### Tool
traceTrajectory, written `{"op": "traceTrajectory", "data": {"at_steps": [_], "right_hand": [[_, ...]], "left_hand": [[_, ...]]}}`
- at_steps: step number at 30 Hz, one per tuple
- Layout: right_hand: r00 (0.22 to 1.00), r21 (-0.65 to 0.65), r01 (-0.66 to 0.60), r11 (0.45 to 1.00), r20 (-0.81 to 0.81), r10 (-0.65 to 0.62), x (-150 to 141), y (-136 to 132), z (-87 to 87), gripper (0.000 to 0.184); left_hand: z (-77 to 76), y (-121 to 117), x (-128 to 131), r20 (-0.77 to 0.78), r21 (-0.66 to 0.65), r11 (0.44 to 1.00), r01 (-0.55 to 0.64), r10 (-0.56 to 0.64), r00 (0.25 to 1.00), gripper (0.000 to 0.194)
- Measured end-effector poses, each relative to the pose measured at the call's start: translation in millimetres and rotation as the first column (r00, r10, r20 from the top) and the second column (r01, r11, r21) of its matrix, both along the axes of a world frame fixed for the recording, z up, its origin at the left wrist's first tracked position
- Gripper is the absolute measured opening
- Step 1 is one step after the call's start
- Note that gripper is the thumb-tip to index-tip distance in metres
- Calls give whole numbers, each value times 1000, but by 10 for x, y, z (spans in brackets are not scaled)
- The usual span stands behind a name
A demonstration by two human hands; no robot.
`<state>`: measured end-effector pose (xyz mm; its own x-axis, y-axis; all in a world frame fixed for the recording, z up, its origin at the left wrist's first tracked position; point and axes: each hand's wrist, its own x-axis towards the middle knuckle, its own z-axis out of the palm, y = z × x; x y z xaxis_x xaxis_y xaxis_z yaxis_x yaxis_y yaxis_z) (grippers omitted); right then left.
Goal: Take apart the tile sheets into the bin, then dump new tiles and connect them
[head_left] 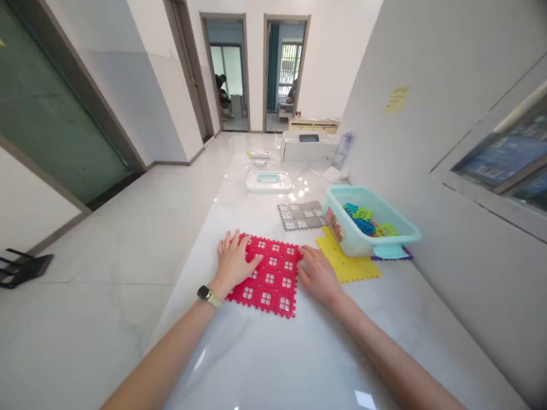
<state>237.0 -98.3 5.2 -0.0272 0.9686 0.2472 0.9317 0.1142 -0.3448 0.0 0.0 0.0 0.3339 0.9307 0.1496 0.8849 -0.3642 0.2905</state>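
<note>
A flat red panel of interlocking plastic window pieces (pixel 276 285) lies on the glossy white table in front of me. Spread across its upper left part, my left hand (pixel 233 262) rests with the fingers apart. My right hand (pixel 318 273) is at the panel's upper right corner, its fingers bent together against the toothed edge. Part of the panel's left side is hidden under my left hand. Just beyond it lies a smaller grey panel of window pieces (pixel 301 214).
To the right, a light teal tub (pixel 376 208) holds loose blue, green and orange pieces. It stands partly on a yellow panel (pixel 348 262) and a purple one (pixel 397 254). Farther back are a white lid (pixel 268 181), a white box (pixel 305 149) and a clear bottle (pixel 342 151). A wall borders the right.
</note>
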Motion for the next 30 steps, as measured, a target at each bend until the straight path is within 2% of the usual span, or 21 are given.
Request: {"op": "traceTrajectory", "data": {"at_steps": [2, 4, 7, 12, 16, 19, 22, 25, 27, 30], "right_hand": [[998, -3, 58, 998, 27, -58, 117, 164, -99, 42], [997, 2, 73, 997, 10, -73, 168, 241, -156, 41], [994, 26, 87, 996, -72, -85, 172, 230, -184, 36], [964, 63, 104, 993, -253, -85, 214, 146, -210, 39], [913, 88, 80, 993, -407, -37, 258, 133, -222, 47], [860, 76, 58, 995, -511, -12, 271, 131, -206, 50], [841, 90, 80, 993, -540, -19, 300, 119, -164, 49], [851, 94, 89, 992, -525, -27, 365, 92, -117, 35], [865, 74, 43, 996, -502, 0, 421, 68, -90, 24], [887, 52, -61, 997, -454, 78, 497, 32, -57, 24]], "left_hand": [[-42, 89, -46, -38, -2, 997, -81, 81, 996, 75], [-36, 141, -78, -40, -12, 995, -97, 96, 995, 75], [-23, 130, -86, -10, -3, 995, -99, 99, 995, 65], [-93, 122, -118, 103, -43, 988, -148, 152, 983, 70], [-121, 174, -190, 310, -73, 996, -55, 75, 948, 57], [-72, 157, -198, 463, -63, 998, 13, 18, 886, 41], [-6, 105, -163, 561, -111, 989, 98, -19, 828, 27], [27, 73, -142, 580, -127, 969, 210, -100, 808, 14], [37, 68, -153, 561, -127, 943, 308, -187, 806, 7], [69, 72, -203, 524, -147, 881, 450, -317, 791, 4]]}}
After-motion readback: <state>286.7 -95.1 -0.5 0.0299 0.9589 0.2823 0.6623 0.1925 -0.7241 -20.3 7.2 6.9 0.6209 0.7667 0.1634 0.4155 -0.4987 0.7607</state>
